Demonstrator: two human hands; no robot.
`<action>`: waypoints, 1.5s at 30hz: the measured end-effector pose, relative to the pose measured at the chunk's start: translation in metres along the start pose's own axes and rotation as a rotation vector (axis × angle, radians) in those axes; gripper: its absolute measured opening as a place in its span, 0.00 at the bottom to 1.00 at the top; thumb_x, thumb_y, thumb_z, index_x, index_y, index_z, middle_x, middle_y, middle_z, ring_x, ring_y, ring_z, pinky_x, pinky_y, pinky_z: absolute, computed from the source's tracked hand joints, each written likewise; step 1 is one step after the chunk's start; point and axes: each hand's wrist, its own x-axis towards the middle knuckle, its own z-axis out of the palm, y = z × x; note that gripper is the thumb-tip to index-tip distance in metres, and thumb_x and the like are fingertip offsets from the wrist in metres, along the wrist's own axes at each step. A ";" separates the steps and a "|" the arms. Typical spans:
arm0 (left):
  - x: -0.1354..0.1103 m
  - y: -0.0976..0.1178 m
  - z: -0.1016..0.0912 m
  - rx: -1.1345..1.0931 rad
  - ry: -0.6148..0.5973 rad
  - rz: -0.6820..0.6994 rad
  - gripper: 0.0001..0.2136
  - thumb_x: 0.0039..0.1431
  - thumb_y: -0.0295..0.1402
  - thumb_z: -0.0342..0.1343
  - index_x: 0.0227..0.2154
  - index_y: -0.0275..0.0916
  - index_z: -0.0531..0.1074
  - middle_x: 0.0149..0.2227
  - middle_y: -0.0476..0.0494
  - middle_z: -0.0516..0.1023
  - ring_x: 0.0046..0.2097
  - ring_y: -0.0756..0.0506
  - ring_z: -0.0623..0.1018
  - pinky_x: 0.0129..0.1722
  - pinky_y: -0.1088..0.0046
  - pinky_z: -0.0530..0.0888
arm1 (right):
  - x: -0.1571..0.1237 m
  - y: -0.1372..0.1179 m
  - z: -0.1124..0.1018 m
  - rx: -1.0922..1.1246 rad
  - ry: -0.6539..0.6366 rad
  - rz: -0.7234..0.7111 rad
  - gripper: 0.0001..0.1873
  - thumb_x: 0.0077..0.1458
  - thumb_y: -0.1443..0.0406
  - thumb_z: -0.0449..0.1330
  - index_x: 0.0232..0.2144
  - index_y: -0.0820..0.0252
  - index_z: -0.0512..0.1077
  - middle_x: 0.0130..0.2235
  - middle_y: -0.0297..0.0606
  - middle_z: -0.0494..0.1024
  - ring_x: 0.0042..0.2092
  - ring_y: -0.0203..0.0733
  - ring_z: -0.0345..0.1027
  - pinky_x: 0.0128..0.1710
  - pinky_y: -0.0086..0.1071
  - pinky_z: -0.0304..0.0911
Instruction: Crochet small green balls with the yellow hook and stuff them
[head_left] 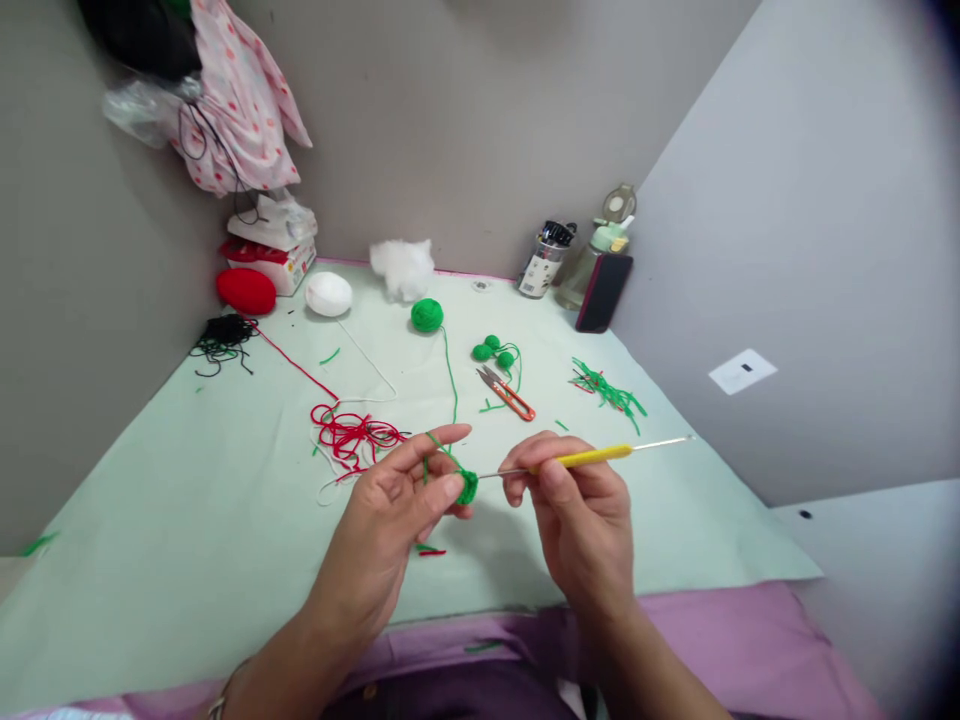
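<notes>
My left hand [409, 495] pinches a small green crochet piece [468, 488] between thumb and fingers, its index finger stretched out with green yarn looped over it. That yarn runs back across the table to a green yarn ball [427, 315]. In my right hand [581, 500] is a crochet hook with a yellow handle [592, 457], gripped between thumb and fingers. The hook's left tip meets the green piece; its other metal end points right. Beyond my hands lie orange-handled thread snips [510, 395] and several small green crocheted balls [493, 350].
Tangled red yarn [352, 435] lies left of centre, near a red yarn ball [246, 290], a white yarn ball [328, 295] and black yarn [225, 338]. White stuffing [403, 268] sits at the back. Green scraps [607, 390], a phone [604, 293] and a bottle [581, 275] are right.
</notes>
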 end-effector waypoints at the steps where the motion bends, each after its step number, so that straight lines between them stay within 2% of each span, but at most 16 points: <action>1: -0.001 -0.001 0.000 0.018 -0.007 0.005 0.16 0.55 0.35 0.71 0.47 0.50 0.84 0.32 0.52 0.73 0.32 0.52 0.73 0.38 0.75 0.74 | 0.000 0.000 0.001 0.006 -0.021 0.000 0.08 0.68 0.63 0.62 0.39 0.53 0.83 0.36 0.36 0.82 0.33 0.35 0.73 0.33 0.30 0.70; 4: -0.002 -0.006 0.001 0.063 -0.031 0.017 0.16 0.56 0.35 0.71 0.48 0.52 0.84 0.33 0.51 0.74 0.37 0.50 0.74 0.38 0.76 0.72 | 0.001 0.002 0.005 -0.065 -0.071 -0.056 0.08 0.68 0.64 0.62 0.42 0.52 0.83 0.40 0.39 0.84 0.38 0.38 0.76 0.36 0.32 0.73; 7: -0.002 -0.008 0.003 0.052 -0.030 0.030 0.16 0.55 0.36 0.72 0.48 0.52 0.84 0.32 0.51 0.74 0.39 0.50 0.74 0.42 0.76 0.72 | -0.002 0.004 0.008 -0.187 -0.074 -0.124 0.10 0.68 0.67 0.61 0.44 0.50 0.83 0.40 0.38 0.84 0.38 0.39 0.77 0.36 0.32 0.73; 10: 0.001 -0.007 0.006 -0.037 -0.009 0.009 0.20 0.53 0.36 0.74 0.50 0.53 0.83 0.34 0.52 0.76 0.40 0.51 0.74 0.44 0.78 0.71 | -0.007 0.005 0.007 -0.475 -0.093 -0.308 0.16 0.66 0.72 0.62 0.48 0.48 0.82 0.42 0.40 0.83 0.41 0.41 0.77 0.38 0.34 0.74; 13: 0.003 -0.004 0.007 -0.192 -0.045 -0.125 0.25 0.50 0.37 0.75 0.53 0.48 0.82 0.36 0.50 0.78 0.40 0.51 0.75 0.45 0.77 0.72 | -0.009 0.004 0.004 -0.703 -0.160 -0.490 0.20 0.64 0.74 0.61 0.52 0.48 0.81 0.46 0.43 0.83 0.45 0.44 0.78 0.41 0.37 0.75; 15: 0.005 -0.002 0.004 -0.266 -0.084 -0.214 0.25 0.50 0.36 0.75 0.53 0.44 0.82 0.35 0.48 0.78 0.40 0.50 0.75 0.48 0.74 0.73 | -0.005 0.002 0.001 -0.616 -0.133 -0.436 0.18 0.65 0.74 0.60 0.50 0.49 0.82 0.43 0.42 0.83 0.43 0.44 0.77 0.40 0.38 0.74; 17: 0.006 0.000 0.001 -0.280 -0.084 -0.223 0.24 0.50 0.34 0.75 0.52 0.42 0.82 0.34 0.49 0.77 0.38 0.51 0.74 0.49 0.72 0.73 | 0.000 0.001 0.001 -0.379 -0.044 -0.264 0.14 0.67 0.71 0.60 0.46 0.50 0.83 0.38 0.38 0.83 0.37 0.40 0.76 0.36 0.35 0.73; 20: 0.006 0.000 0.002 -0.182 -0.035 -0.129 0.21 0.51 0.34 0.74 0.50 0.42 0.83 0.33 0.50 0.76 0.38 0.51 0.75 0.46 0.74 0.73 | 0.007 0.002 0.003 -0.046 0.012 0.001 0.07 0.66 0.63 0.63 0.38 0.53 0.83 0.34 0.36 0.80 0.29 0.36 0.71 0.30 0.31 0.69; 22: 0.005 0.000 0.005 -0.081 -0.011 -0.046 0.19 0.52 0.34 0.73 0.48 0.44 0.83 0.34 0.50 0.78 0.39 0.49 0.76 0.46 0.74 0.73 | 0.009 0.005 0.007 0.038 -0.010 0.097 0.07 0.64 0.60 0.66 0.36 0.54 0.83 0.32 0.35 0.79 0.29 0.35 0.70 0.30 0.31 0.68; 27: 0.005 0.005 0.009 0.090 0.018 0.069 0.16 0.55 0.34 0.72 0.48 0.45 0.81 0.37 0.48 0.82 0.44 0.45 0.80 0.50 0.68 0.74 | 0.018 0.007 0.013 -0.013 -0.030 0.104 0.07 0.63 0.60 0.67 0.37 0.55 0.84 0.34 0.36 0.78 0.31 0.36 0.70 0.33 0.32 0.68; 31: 0.010 0.021 0.008 0.173 0.021 0.132 0.15 0.56 0.37 0.71 0.46 0.42 0.81 0.38 0.46 0.82 0.44 0.44 0.79 0.49 0.68 0.74 | 0.033 -0.003 0.016 -0.005 -0.093 0.103 0.08 0.62 0.59 0.67 0.35 0.55 0.84 0.33 0.35 0.78 0.30 0.36 0.70 0.32 0.32 0.70; 33: 0.012 0.030 0.010 0.167 0.019 0.141 0.18 0.57 0.37 0.71 0.49 0.42 0.80 0.36 0.47 0.80 0.43 0.45 0.77 0.48 0.68 0.73 | 0.040 -0.008 0.019 0.006 -0.111 0.084 0.08 0.61 0.58 0.68 0.35 0.55 0.84 0.32 0.35 0.78 0.29 0.36 0.70 0.32 0.33 0.71; 38: 0.010 0.043 0.012 -0.042 -0.110 -0.014 0.28 0.56 0.34 0.71 0.60 0.41 0.74 0.39 0.46 0.80 0.41 0.47 0.76 0.50 0.68 0.72 | 0.045 -0.017 0.021 0.076 -0.091 0.071 0.09 0.60 0.57 0.69 0.34 0.54 0.84 0.32 0.36 0.80 0.29 0.36 0.72 0.32 0.33 0.73; 42: 0.005 0.046 0.007 -0.165 -0.230 -0.108 0.26 0.54 0.32 0.72 0.57 0.40 0.78 0.36 0.47 0.78 0.36 0.50 0.75 0.42 0.72 0.73 | 0.044 -0.026 0.019 0.217 -0.010 0.196 0.12 0.58 0.56 0.70 0.30 0.58 0.82 0.30 0.36 0.78 0.27 0.35 0.70 0.28 0.30 0.70; 45: 0.002 0.044 0.007 -0.181 -0.278 -0.113 0.24 0.53 0.33 0.72 0.55 0.40 0.80 0.35 0.47 0.78 0.37 0.49 0.77 0.43 0.72 0.73 | 0.043 -0.032 0.020 0.318 -0.035 0.338 0.13 0.57 0.56 0.70 0.29 0.59 0.81 0.25 0.33 0.74 0.24 0.32 0.64 0.26 0.27 0.66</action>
